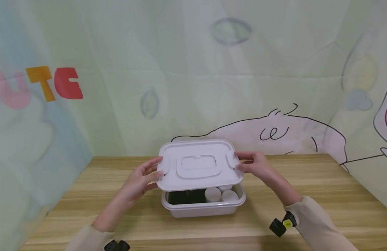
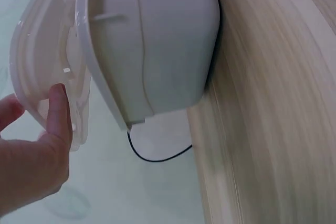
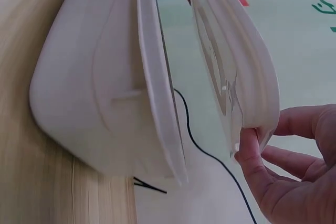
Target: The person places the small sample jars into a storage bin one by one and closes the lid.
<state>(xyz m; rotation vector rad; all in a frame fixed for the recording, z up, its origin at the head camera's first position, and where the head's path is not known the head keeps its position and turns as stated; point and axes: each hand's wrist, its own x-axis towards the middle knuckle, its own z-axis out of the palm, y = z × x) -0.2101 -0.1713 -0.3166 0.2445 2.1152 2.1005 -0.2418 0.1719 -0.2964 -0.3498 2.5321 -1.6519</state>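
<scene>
A white plastic box [image 1: 203,207] stands on the wooden table [image 1: 322,195], holding a dark item [image 1: 184,197] and white round containers [image 1: 221,194]. Its white lid [image 1: 198,164], with a recessed handle, is lifted and tilted above the box, front edge raised. My left hand [image 1: 145,177] pinches the lid's left edge and my right hand [image 1: 253,164] pinches its right edge. In the left wrist view my left hand [image 2: 31,145] has its thumb on the lid [image 2: 47,72], beside the box [image 2: 157,40]. In the right wrist view my right hand [image 3: 283,177] holds the lid [image 3: 236,51], apart from the box [image 3: 100,87].
A printed fabric backdrop [image 1: 193,76] closes off the table at the back and both sides. Bare wooden surface lies to the left, right and front of the box.
</scene>
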